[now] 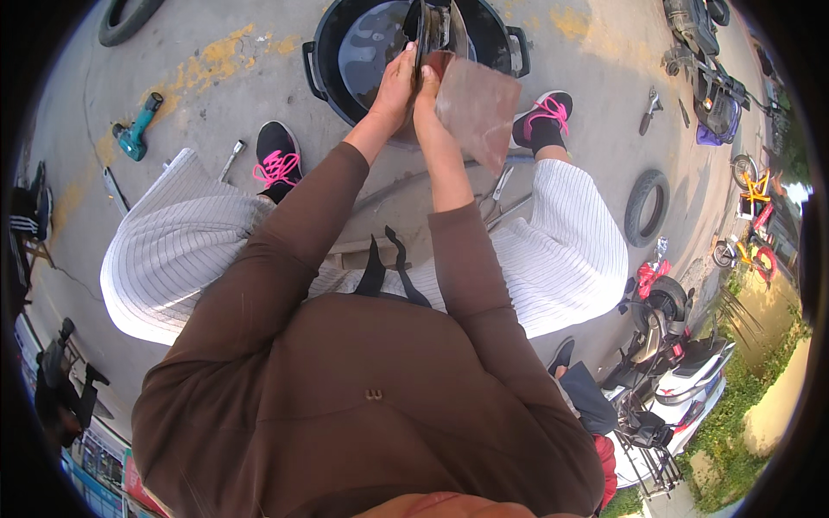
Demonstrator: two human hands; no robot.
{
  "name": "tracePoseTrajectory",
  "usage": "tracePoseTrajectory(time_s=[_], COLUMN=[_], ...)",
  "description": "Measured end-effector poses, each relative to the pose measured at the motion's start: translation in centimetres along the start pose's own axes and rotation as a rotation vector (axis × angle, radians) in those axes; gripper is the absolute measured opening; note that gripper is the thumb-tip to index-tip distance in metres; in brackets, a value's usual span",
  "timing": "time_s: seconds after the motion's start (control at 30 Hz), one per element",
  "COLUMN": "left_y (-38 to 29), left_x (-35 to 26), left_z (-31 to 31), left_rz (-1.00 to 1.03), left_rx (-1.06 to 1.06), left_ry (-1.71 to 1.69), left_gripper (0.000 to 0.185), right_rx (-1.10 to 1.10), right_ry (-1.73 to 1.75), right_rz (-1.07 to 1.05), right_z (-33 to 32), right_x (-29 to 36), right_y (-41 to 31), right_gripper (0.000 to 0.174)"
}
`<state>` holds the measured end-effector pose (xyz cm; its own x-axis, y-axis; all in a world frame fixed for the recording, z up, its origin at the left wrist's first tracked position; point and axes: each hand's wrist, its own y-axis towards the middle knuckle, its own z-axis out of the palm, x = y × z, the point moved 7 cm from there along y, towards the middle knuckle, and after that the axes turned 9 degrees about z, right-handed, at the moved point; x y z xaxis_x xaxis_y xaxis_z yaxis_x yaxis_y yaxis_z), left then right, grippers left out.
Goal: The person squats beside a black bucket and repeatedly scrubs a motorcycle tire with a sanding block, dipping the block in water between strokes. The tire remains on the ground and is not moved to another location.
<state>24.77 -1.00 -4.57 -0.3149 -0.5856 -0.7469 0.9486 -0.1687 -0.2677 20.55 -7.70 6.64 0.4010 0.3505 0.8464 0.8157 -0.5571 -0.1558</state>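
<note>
A dirty metal wheel rim (pixel 440 29), seen edge-on, is held over a black two-handled tub (pixel 330 78) with dark liquid inside. My left hand (pixel 393 87) grips the rim's near edge from the left. Close beside it, my right hand (pixel 426 97) grips the lower part of the rim, its thumb on top and its fingers largely hidden. A flat, brownish, roughly square sheet (pixel 479 107) lies just right of my right hand; whether it is attached to the rim or held, I cannot tell.
A teal cordless power tool (pixel 136 129), a socket wrench (pixel 233 158) and a flat tool (pixel 115 191) lie left. Scissors (pixel 497 191) lie between my legs. Right are a small tire (pixel 647 208), a ratchet-like tool (pixel 651 110) and parked scooters (pixel 693 382). Another person's shoe (pixel 562 355) shows behind.
</note>
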Motion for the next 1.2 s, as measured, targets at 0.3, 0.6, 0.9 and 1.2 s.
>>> tracePoseTrajectory(time_s=[0.3,0.6,0.9,1.2], left_y=[0.3,0.7,-0.2,-0.4], left_x=[0.2,-0.7,-0.9,-0.9], left_z=[-0.5,0.0,0.3,0.8], left_rz=[-0.036,-0.054,-0.057,-0.097], left_rx=[-0.015,-0.050,-0.047,-0.101], left_ry=[-0.047,-0.046,-0.053,-0.103], left_gripper=[0.041,0.043,0.040,0.041], right_rx=[0.050,-0.058,-0.100,-0.082], right_ry=[-0.024,0.063,0.295,0.170], right_rz=[0.064,-0.013,-0.184,-0.147], right_z=[0.2,1.0,1.8,0.5], right_x=[-2.4,-3.3,-4.8,-3.9], right_y=[-1.9,-1.7,-2.6,-4.4], right_gripper=[0.041,0.028,0.023,0.022])
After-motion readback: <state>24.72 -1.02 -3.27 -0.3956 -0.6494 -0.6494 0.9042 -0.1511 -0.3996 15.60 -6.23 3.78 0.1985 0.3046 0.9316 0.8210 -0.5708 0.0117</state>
